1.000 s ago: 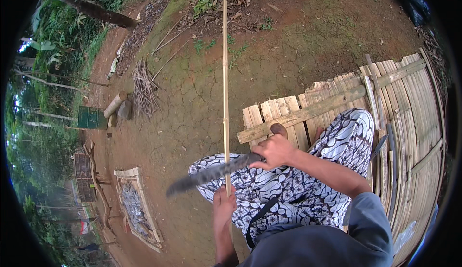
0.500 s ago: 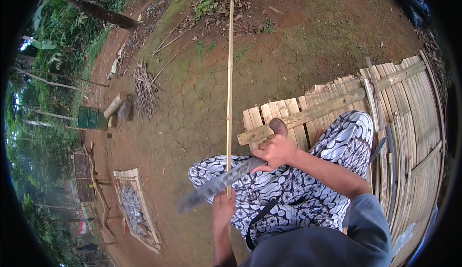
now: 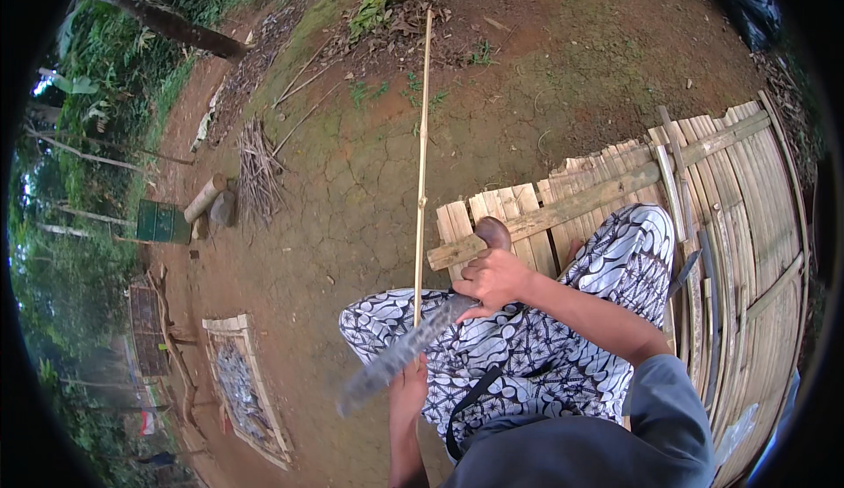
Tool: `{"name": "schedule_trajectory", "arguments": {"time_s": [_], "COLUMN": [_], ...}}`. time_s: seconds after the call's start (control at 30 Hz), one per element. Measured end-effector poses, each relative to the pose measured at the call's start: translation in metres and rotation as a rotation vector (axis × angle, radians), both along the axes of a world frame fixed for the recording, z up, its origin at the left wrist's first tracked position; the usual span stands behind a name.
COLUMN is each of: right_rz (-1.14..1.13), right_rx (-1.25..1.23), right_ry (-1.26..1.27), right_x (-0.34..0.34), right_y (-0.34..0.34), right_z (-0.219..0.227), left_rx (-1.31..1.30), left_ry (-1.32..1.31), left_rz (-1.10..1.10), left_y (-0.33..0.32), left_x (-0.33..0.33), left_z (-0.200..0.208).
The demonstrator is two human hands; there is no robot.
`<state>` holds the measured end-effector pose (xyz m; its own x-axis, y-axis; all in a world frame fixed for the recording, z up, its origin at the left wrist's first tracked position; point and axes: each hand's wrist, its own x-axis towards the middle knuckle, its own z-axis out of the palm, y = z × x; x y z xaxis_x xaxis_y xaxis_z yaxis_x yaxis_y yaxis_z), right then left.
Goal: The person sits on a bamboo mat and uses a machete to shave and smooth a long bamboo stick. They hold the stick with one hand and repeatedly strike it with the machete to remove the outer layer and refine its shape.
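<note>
Knife [image 3: 406, 353], one; strip [image 3: 422, 171], one

Narrow strips [image 3: 670, 193] lie on the slatted platform [image 3: 763, 198].

Dry sticks [image 3: 258, 171] lie in a pile near a grey rock [image 3: 223, 210], a cut log [image 3: 204, 198] and a green container [image 3: 161, 222].

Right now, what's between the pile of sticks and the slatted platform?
In the head view, cracked soil lies there, with a long pale strip crossing in front.
</note>
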<state>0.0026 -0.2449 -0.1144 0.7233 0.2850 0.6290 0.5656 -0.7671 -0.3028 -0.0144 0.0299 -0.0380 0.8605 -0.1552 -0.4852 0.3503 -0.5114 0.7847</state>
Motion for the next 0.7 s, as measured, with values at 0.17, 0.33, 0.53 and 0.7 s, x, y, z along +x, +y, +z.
{"name": "schedule_trajectory", "arguments": {"time_s": [0.17,0.33,0.53,0.7], "right_rz": [-0.429,-0.434,-0.144,-0.747], "right_rx": [0.151,0.188,0.058,0.177], "right_ry": [0.184,0.261,-0.094,0.253], "right_x": [0.024,0.015,0.009,0.029], "right_y": [-0.042,-0.036,-0.023,-0.070], "right_z": [-0.015,-0.003,-0.004,-0.013], "left_rx": [0.098,0.109,0.160,0.184], "left_ry": [0.012,-0.010,-0.033,-0.022], "left_rz": [0.012,-0.020,-0.116,-0.120], "left_y": [0.006,0.009,-0.004,0.001], "left_x": [-0.007,-0.002,-0.003,-0.018], "left_z": [0.014,0.022,0.014,0.011]}}
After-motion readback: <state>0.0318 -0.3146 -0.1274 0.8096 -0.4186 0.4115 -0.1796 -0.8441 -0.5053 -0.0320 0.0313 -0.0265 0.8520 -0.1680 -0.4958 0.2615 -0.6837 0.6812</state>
